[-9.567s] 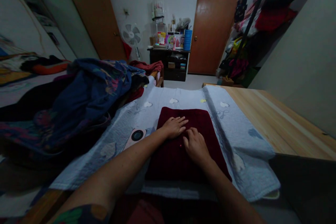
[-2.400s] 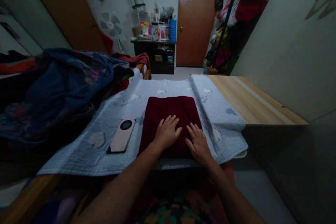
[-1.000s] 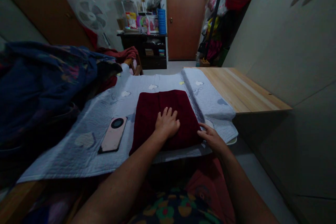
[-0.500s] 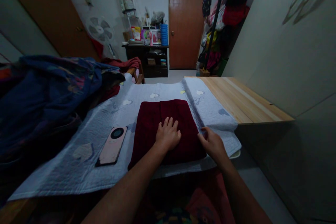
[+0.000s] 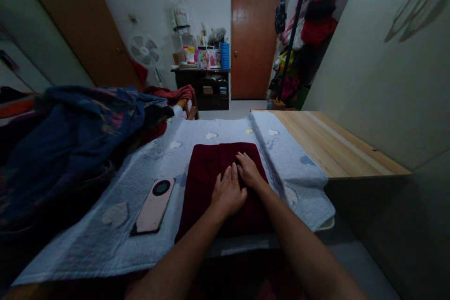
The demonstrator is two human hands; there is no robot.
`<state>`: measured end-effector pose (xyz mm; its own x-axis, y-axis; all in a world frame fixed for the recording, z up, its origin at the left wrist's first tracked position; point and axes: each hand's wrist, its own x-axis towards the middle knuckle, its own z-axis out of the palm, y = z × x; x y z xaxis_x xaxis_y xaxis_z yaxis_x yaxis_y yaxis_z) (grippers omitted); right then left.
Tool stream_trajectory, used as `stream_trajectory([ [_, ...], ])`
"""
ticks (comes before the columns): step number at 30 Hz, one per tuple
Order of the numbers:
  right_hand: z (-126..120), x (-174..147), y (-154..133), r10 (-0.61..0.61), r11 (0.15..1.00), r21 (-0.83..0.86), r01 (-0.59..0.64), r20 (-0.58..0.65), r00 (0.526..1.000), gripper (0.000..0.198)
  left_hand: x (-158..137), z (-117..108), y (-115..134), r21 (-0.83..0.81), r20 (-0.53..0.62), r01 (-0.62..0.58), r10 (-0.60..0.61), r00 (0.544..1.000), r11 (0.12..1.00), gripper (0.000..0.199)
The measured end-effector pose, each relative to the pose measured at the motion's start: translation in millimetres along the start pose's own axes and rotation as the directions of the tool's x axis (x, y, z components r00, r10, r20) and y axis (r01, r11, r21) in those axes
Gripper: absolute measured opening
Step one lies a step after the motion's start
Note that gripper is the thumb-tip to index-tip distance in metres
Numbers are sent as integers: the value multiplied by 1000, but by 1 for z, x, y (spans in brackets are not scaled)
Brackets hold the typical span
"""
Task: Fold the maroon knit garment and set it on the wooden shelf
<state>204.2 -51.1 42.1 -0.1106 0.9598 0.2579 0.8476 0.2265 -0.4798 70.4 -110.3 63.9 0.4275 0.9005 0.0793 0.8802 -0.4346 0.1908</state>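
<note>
A dark red folded cloth, perhaps a garment (image 5: 202,187), lies flat in front of me on a light blue quilted cover (image 5: 197,131) with pale heart shapes. My left hand (image 5: 228,191) rests palm down on the middle of the red cloth, its fingers stretched forward. Just right of it and slightly farther away, my right hand (image 5: 249,169) also lies on the cloth with its fingers extended. The two hands are close together. Neither hand grips anything. To the left of the cloth, a pink phone (image 5: 153,208) with a round dark camera ring lies face down.
A heap of clothes with a blue patterned piece (image 5: 87,122) rises on the left. Bare wooden board (image 5: 323,143) extends at the right beside a pale cabinet (image 5: 379,84). Farther back stand a fan (image 5: 145,50), a dark shelf (image 5: 200,86) and a brown door (image 5: 249,37).
My right hand has moved from the cloth's right edge onto its top, up beside my left hand. My left hand stays on the cloth. The view has shifted slightly.
</note>
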Motion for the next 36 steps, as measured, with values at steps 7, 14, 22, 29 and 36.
stream_trajectory([
  [7,7,-4,-5,145,974,-190,-121,119,982,52,0,1,-1,-3,-39,50,-50,998,999,82],
  [14,6,-2,-9,249,951,-228,-210,156,956,55,1,2,-2,-36,-30,62,-63,998,997,83],
  [22,-15,7,-21,264,950,-225,-216,212,941,57,12,-26,-32,-240,38,-1,10,999,971,60],
  [29,-21,41,-50,-32,981,-178,72,216,976,47,44,-37,-90,-23,-164,278,-278,946,960,48],
  [36,11,43,-47,38,981,-194,1,198,979,51,65,-10,-114,43,-118,342,-335,935,939,56],
])
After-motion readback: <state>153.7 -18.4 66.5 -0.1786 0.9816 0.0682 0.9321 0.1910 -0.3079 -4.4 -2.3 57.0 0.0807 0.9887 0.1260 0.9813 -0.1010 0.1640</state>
